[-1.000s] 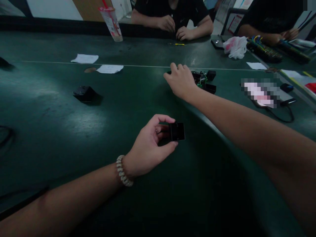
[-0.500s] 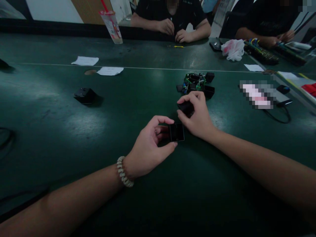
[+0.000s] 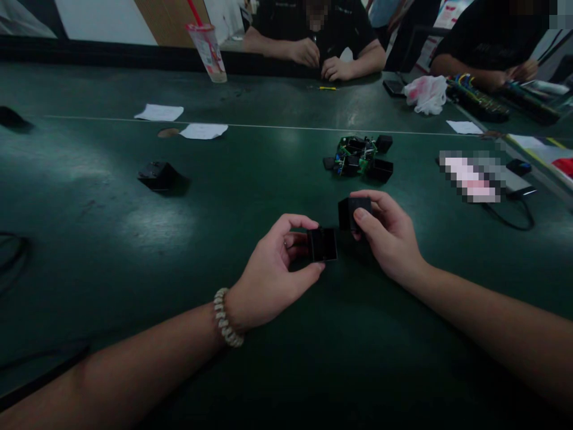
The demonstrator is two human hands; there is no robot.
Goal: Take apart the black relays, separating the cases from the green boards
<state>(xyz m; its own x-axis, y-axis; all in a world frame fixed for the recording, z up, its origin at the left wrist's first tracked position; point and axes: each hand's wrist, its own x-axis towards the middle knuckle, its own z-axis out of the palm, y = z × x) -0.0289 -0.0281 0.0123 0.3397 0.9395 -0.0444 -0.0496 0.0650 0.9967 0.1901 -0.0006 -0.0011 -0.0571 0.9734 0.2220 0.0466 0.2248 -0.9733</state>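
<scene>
Between the thumb and fingers of my left hand (image 3: 277,272) is a small black open box (image 3: 323,244), its hollow side turned to the right. My right hand (image 3: 387,230) grips a second black piece, a black block (image 3: 354,214), thumb on its near face and fingers behind. The two black pieces are close together but apart, the block slightly higher and to the right. Beyond them, a pile of green circuit boards and black parts (image 3: 358,158) lies on the dark green table (image 3: 250,179).
A black angular part (image 3: 157,175) sits to the left. Paper slips (image 3: 203,131), a drink cup (image 3: 210,54), a plastic bag (image 3: 426,94) and a blurred-out device with a cable (image 3: 470,176) lie farther off. Two people (image 3: 317,36) sit across the table.
My right hand has drawn back and turned, so the block it holds shows its near face. My left hand keeps its hold, with the box turned slightly. The view has shifted a little.
</scene>
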